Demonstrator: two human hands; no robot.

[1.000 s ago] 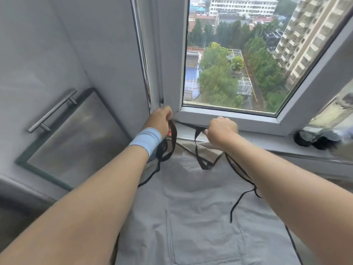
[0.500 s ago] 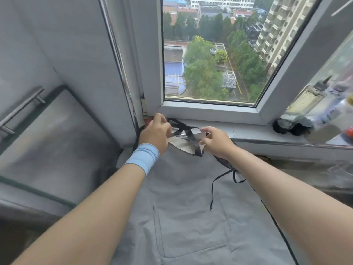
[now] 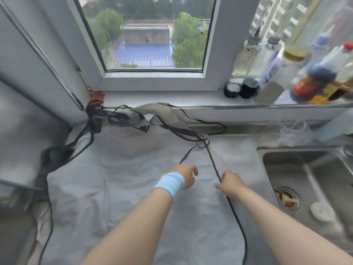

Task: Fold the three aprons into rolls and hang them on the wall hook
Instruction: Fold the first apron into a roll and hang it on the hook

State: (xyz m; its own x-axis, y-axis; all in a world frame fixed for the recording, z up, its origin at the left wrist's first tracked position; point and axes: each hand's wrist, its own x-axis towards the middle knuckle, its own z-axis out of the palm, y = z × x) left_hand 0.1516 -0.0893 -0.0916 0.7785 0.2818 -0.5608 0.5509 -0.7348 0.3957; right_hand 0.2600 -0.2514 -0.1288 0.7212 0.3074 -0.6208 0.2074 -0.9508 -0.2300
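A grey apron lies spread flat on the counter, its pocket towards me. Its top edge is bunched against the window sill, with black straps tangled over it. My right hand is pinched on one long black strap that runs from the knot near the sill down past my wrist. My left hand, with a blue wristband, hovers over the apron's middle with curled fingers, just below a loose strap end; whether it holds that end is unclear. No wall hook shows.
A steel sink with a strainer and a white plug lies at the right. Bottles and jars crowd the window sill. A red and dark cloth bunch hangs at the sill's left corner. A grey panel stands at left.
Both hands left the apron's top by the sill and drew back towards me over the apron's middle. The right hand now holds a long strap. The view tilted down and right, showing the sink.
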